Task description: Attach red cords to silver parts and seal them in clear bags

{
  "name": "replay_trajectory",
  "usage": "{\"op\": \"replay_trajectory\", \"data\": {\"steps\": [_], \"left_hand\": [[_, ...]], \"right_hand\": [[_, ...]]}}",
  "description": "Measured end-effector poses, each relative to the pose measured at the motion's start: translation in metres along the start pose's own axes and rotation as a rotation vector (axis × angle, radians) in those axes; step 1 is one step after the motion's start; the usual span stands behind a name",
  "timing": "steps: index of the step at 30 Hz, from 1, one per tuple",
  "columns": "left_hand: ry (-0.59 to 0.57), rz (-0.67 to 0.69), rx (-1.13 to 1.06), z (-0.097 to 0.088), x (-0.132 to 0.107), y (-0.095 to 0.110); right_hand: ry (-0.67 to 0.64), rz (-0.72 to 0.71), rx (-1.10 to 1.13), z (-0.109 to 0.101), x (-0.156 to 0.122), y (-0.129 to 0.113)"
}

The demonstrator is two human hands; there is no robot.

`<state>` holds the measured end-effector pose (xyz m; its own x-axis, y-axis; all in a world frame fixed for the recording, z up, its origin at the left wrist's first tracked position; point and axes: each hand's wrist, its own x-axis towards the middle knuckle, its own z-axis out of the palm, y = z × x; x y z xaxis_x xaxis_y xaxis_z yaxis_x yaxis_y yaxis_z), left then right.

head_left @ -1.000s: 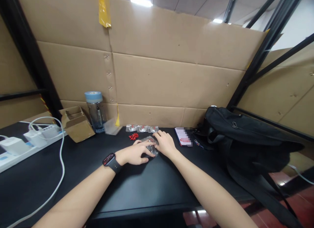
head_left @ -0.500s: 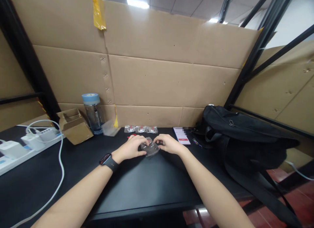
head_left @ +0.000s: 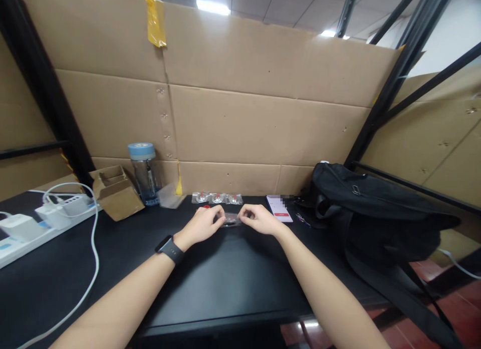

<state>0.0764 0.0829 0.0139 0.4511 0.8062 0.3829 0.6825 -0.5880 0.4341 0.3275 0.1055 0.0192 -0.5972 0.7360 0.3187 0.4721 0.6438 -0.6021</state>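
A clear plastic bag (head_left: 231,220) is stretched between my two hands over the black table. My left hand (head_left: 203,224), with a dark watch on its wrist, pinches the bag's left edge between thumb and fingers. On the other side, my right hand (head_left: 259,220) is closed on the right edge. Something reddish shows through the plastic, too small to name. Beyond the hands, a row of three small clear packets (head_left: 217,198) with shiny round contents and red marks lies near the cardboard wall. A red object (head_left: 204,208) is partly hidden behind my left hand.
To the left stand a power strip (head_left: 48,219) with white cables, an open cardboard box (head_left: 119,196) and a blue-lidded bottle (head_left: 145,173). A phone (head_left: 280,211) lies right of my hands, then a black bag (head_left: 376,214). A cardboard wall (head_left: 244,123) closes off the back.
The bag has tilted from showing its broad face to nearly edge-on. My fingers have closed on its two sides, and the view has shifted slightly.
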Motion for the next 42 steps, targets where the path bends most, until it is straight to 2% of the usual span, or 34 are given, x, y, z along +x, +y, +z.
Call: {"op": "replay_trajectory", "data": {"steps": [6,9,11,15,21,25,31,38,42], "left_hand": [[0.057,-0.079,-0.158,0.015,0.002,-0.003],[0.134,-0.119,-0.091,0.022,0.002,-0.007],[0.156,-0.101,0.021,0.025,0.001,-0.009],[0.116,-0.012,0.253,0.026,-0.002,-0.006],[0.175,0.01,0.385,0.025,-0.003,-0.001],[0.114,0.046,0.391,0.026,-0.005,-0.003],[0.014,0.001,0.348,0.032,-0.006,-0.011],[-0.041,-0.046,0.259,0.027,-0.004,-0.012],[-0.046,-0.069,0.229,0.025,-0.003,-0.01]], "right_hand": [[0.185,0.111,0.11,0.019,0.004,0.006],[0.243,0.135,0.069,0.028,0.006,0.011],[0.231,0.117,-0.012,0.032,0.008,0.013],[0.137,0.085,-0.206,0.037,0.012,0.017],[0.104,0.032,-0.428,0.036,0.01,0.012],[0.079,0.01,-0.5,0.032,0.007,0.008],[0.01,0.03,-0.446,0.034,0.008,0.01],[0.061,0.081,-0.4,0.031,0.011,0.009],[0.111,0.167,-0.379,0.024,0.011,0.012]]}}
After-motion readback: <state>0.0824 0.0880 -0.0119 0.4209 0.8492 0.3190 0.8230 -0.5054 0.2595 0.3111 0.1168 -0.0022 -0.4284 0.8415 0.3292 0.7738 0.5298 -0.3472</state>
